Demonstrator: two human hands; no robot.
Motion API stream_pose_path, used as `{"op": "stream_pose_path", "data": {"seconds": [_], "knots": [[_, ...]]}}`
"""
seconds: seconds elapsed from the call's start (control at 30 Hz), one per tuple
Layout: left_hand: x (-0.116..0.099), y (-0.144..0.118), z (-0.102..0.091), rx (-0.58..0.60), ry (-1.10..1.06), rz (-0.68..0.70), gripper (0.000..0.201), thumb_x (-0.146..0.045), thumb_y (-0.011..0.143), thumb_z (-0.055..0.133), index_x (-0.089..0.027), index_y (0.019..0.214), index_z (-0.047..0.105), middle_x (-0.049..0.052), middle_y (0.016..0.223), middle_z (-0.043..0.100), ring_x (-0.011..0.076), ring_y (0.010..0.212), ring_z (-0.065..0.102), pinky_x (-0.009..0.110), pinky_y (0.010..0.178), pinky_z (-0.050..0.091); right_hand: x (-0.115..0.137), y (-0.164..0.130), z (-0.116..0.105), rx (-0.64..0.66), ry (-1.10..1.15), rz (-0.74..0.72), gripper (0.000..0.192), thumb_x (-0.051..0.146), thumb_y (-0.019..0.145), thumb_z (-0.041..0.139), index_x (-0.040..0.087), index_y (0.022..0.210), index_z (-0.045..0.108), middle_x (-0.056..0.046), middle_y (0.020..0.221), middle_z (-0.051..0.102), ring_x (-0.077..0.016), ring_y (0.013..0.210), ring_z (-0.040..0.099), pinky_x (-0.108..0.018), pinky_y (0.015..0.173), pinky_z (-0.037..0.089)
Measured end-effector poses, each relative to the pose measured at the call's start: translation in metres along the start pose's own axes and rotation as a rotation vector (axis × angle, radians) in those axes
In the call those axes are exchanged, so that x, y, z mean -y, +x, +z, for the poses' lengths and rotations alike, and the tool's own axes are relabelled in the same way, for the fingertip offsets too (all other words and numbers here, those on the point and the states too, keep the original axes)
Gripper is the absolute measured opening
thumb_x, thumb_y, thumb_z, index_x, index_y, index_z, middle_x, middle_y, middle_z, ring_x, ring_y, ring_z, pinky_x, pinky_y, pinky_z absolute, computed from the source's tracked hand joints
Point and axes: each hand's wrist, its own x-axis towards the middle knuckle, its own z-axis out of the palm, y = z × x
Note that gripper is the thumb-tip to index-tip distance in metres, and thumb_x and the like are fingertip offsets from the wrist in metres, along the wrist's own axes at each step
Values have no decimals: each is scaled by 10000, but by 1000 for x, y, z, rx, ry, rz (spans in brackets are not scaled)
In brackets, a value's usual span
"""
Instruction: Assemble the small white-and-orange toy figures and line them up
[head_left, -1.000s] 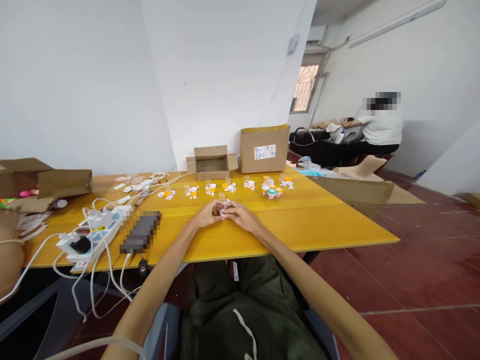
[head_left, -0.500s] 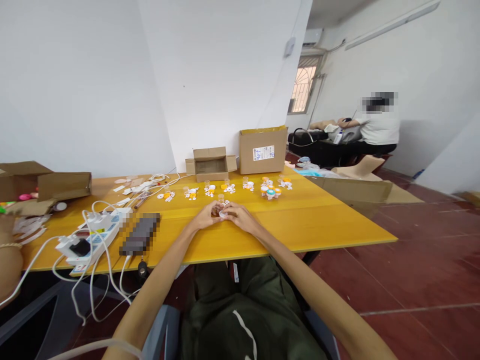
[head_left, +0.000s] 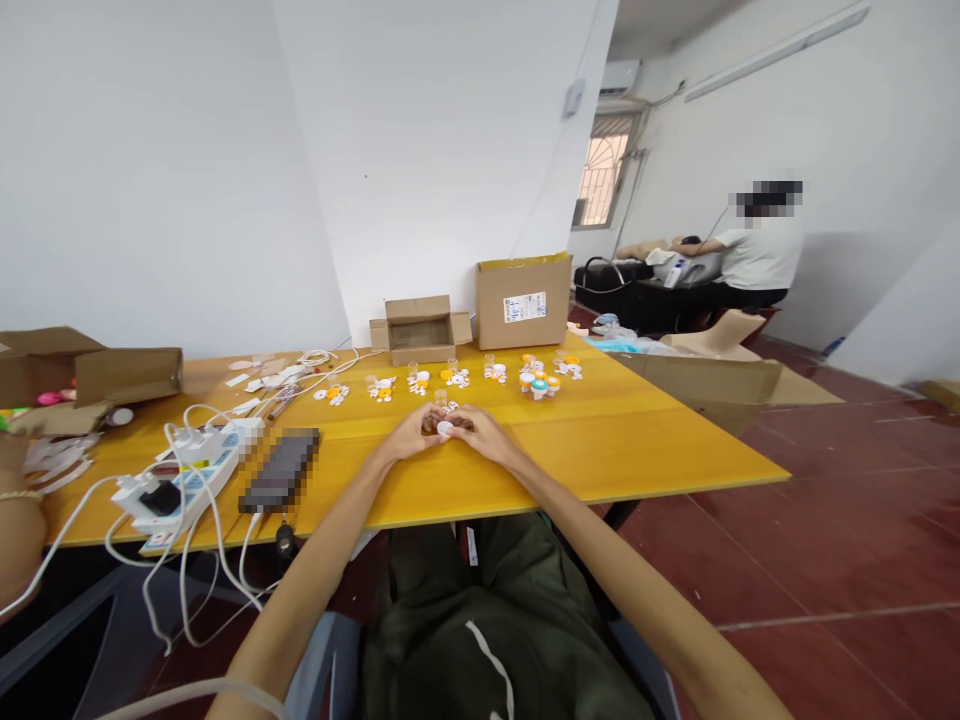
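Between my two hands, just above the near part of the yellow table (head_left: 600,455), is a small round white plastic piece (head_left: 445,428). My left hand (head_left: 415,432) has its fingers closed on the left edge of the piece. From the other side, my right hand (head_left: 478,432) pinches its right edge. Behind my fingers stands a small clear cup (head_left: 440,397) with a few white bits beside it, partly hidden by the hands. Farther back, several little groups of white and orange parts (head_left: 381,386) lie in a row. Right of them sits a cluster of orange, white and teal capped pieces (head_left: 539,384).
An open carton (head_left: 422,352) and a taller closed box (head_left: 523,305) stand at the back. To the left are a power strip (head_left: 214,470) with white cables, a phone (head_left: 281,470) and another open box (head_left: 129,375). One person's arm (head_left: 19,530) shows at far left; another person (head_left: 757,255) sits at back right.
The white piece has been turned so that its flat round face now shows toward me. Both hands stay at nearly the same spot, and the view has shifted slightly.
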Motion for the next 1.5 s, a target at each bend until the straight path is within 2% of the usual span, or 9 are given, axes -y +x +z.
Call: {"op": "stream_pose_path", "data": {"seconds": [0.13,0.33,0.73,0.9,1.13,1.37,1.5], "knots": [[2,0,0,-12,16,1,417,-394,697,789,-191,1015,611,8,870,664,135,738,579,284,733,491,4,1,-1,25,-72,-12,158,327,869,661,210,935,744,-40,894,718,-195,807,654,-318,766,523],[0,0,0,-16,20,-5,430,-398,700,795,-188,1029,614,7,851,664,135,725,574,280,720,492,3,1,0,3,-110,-35,168,346,868,663,217,930,750,-40,900,716,-205,831,648,-325,781,515],[-6,-1,0,-6,17,6,422,-430,700,801,-183,988,616,13,864,660,139,746,586,287,738,492,8,0,0,4,-137,-32,111,258,860,663,216,912,752,-37,898,698,-195,840,645,-306,788,497],[-4,0,0,-10,14,7,395,-422,707,795,-184,973,626,20,879,664,142,751,582,287,742,490,3,1,0,-9,-128,-41,145,289,883,629,221,915,753,-33,884,697,-194,834,637,-304,784,493],[-4,0,0,-33,31,-24,404,-413,687,800,-187,986,649,15,850,659,152,755,577,289,749,485,-12,2,-4,-113,-142,21,292,394,948,506,223,940,743,-42,839,703,-209,807,617,-316,752,490],[-5,1,-1,-19,55,-33,309,-385,699,776,-181,902,663,1,793,649,149,721,560,291,743,480,-11,3,-4,-75,-150,23,254,342,923,534,214,825,730,-30,793,700,-200,771,609,-299,712,479],[-5,1,-2,-20,73,-28,296,-378,695,782,-181,885,670,2,781,651,154,727,564,290,743,484,-10,3,-4,-70,-165,24,228,326,914,556,218,826,737,-23,776,693,-198,767,608,-300,716,481]]}}
